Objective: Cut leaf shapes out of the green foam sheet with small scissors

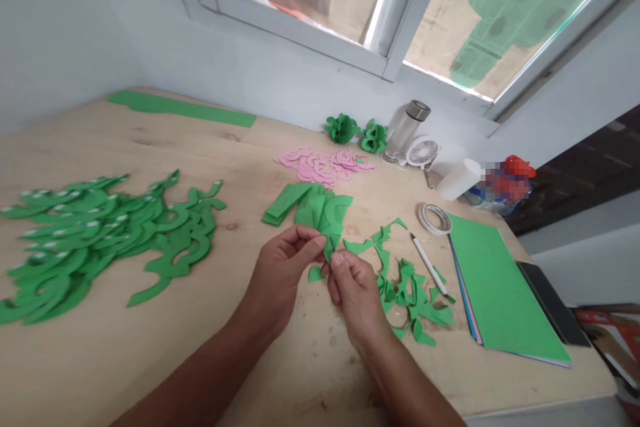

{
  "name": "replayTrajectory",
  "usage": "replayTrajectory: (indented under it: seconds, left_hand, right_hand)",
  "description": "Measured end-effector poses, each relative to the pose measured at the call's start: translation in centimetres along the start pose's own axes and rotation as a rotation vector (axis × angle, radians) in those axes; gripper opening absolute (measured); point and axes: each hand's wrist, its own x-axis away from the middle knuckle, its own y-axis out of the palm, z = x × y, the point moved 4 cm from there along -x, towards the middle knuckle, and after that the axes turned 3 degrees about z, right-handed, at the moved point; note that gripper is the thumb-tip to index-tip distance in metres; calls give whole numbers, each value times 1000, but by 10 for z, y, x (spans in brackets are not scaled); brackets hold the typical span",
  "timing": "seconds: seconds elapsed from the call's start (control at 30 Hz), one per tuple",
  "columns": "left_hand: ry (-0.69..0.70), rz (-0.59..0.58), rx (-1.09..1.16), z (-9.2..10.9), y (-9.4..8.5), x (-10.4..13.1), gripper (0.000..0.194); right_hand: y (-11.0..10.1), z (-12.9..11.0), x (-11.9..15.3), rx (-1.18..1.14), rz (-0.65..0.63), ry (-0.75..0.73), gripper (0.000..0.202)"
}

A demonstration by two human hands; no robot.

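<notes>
My left hand (283, 273) and my right hand (356, 287) meet over the middle of the table, both closed. Thumb and fingers of each pinch a small green paper piece (329, 248), which the fingertips partly cover. Just beyond it lie folded green strips (285, 203) and curved green cut-outs (320, 208). A green scrap (316, 273) rests under my left fingertips. Jagged green offcuts (413, 287) spread out to the right of my right hand. Left of my left hand is a large heap of wavy green cut-outs (115, 227), several with small white patches.
Pink cut-outs (325, 163) lie behind the green ones. Near the wall stand two green paper balls (341, 128), a glass bottle (404, 130), a small fan (423, 151) and a white roll (459, 178). At right are tape rolls (435, 219), a white pen (429, 263) and green sheets (503, 287).
</notes>
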Motion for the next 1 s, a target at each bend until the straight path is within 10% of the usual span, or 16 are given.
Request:
replayTrajectory:
  seconds: [1.0]
  left_hand:
    - [-13,-22,-19,4,0,0,16]
  right_hand:
    - [1,-1,1,34,-12,-27,59]
